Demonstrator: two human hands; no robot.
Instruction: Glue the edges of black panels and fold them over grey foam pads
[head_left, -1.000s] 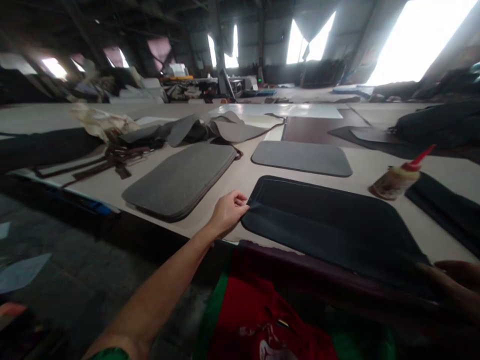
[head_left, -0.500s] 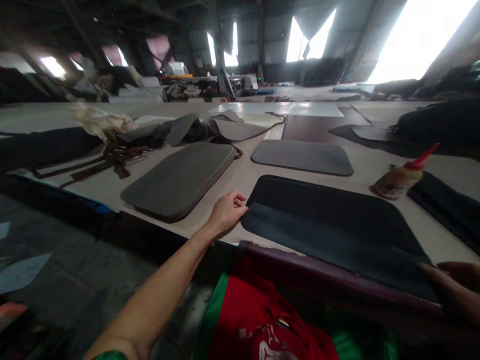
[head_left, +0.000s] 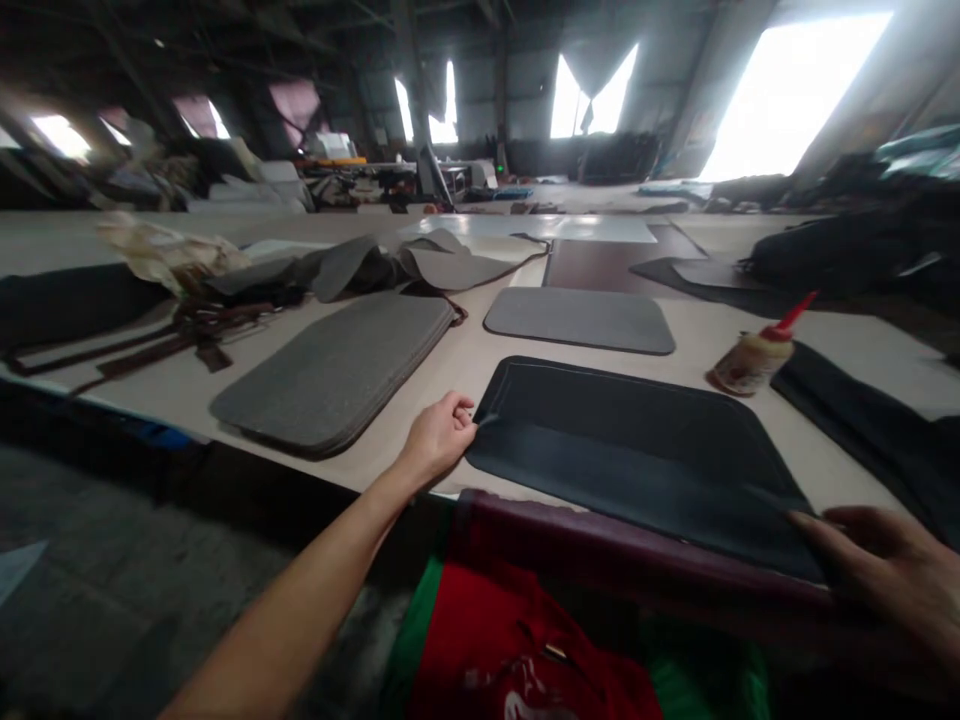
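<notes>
A black, round-cornered leather-like panel (head_left: 630, 430) lies near the front edge of the table. Its near half looks like a glossier layer folded or laid over the rest. My left hand (head_left: 439, 435) pinches the panel's left edge with curled fingers. At the near right corner, my right hand (head_left: 889, 565) has thumb and fingers closed on the edge; part of that grip is in shadow. Just behind the panel lies a single grey panel (head_left: 581, 320) of similar outline. To the left of my left hand is a stack of dark grey panels (head_left: 337, 370).
A squeeze bottle with a red nozzle (head_left: 750, 362) stands behind the panel's right end, beside folded black material (head_left: 855, 410). Grey scraps (head_left: 442, 262) and brown strips (head_left: 202, 335) lie farther back. Maroon material (head_left: 600, 545) hangs along the table's front edge.
The view has turned slightly right, so everything sits farther left. Both hands stay at the black panel's edges, and more of the right hand shows.
</notes>
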